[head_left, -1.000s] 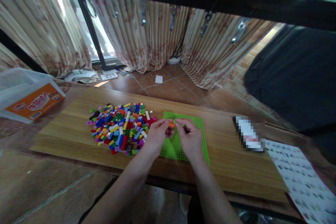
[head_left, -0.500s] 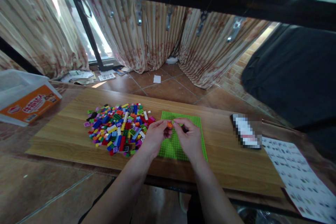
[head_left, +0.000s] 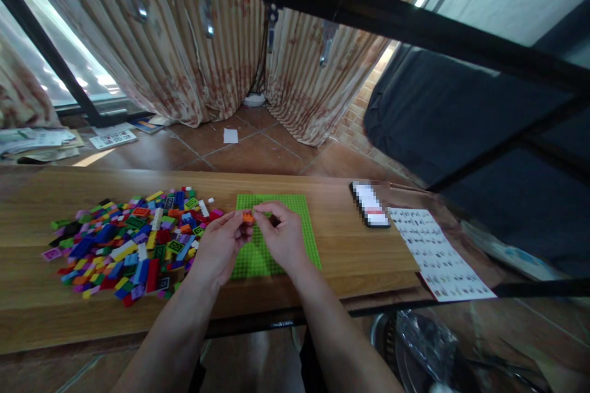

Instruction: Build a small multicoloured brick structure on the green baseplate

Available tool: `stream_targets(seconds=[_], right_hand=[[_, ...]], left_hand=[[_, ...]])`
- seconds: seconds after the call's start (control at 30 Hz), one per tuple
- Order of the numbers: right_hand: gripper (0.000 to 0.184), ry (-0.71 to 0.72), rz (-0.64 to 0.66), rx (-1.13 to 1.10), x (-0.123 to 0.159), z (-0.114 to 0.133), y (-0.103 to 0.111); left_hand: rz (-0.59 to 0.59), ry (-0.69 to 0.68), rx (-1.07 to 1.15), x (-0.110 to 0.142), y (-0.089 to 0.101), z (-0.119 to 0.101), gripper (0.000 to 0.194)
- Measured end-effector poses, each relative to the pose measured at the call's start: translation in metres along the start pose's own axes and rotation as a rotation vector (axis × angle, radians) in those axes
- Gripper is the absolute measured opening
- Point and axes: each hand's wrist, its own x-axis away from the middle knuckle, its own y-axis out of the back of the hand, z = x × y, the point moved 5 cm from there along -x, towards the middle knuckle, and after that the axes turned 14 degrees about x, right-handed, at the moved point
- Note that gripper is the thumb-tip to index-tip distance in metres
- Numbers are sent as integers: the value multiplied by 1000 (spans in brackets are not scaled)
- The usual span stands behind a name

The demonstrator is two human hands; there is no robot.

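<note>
An orange toy brick (head_left: 247, 217) is pinched in the fingertips of my left hand (head_left: 224, 239), above the green studded baseplate (head_left: 281, 261). Closed fingers of my right hand (head_left: 282, 230) meet the brick's right end; whatever they pinch there is too small to make out. Both hands cover part of the baseplate. To the left, close to my left wrist, a wide heap of mixed coloured bricks (head_left: 124, 245) lies on the wooden board.
On the right of the wooden board (head_left: 350, 264) lies a phone (head_left: 370, 204) with a blurred screen. A printed sheet (head_left: 437, 252) of small pictures hangs over the right edge. Below it are a metal bowl and a clear plastic bag (head_left: 426, 344). A dark bar (head_left: 369, 9) crosses overhead.
My head view has swung to the right, so the board and hands appear further left and the white box has left the picture. Both hands stay together around the orange brick.
</note>
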Motion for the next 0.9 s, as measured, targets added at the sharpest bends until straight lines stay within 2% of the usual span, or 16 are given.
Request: stream_targets(seconds=[0.47, 0.9], right_hand=[[12, 27, 12, 32, -1, 1, 5], [12, -4, 35, 41, -1, 1, 3]], left_hand=[[14, -15, -14, -1, -3, 3, 18], [4, 6, 38, 1, -4, 3, 16]])
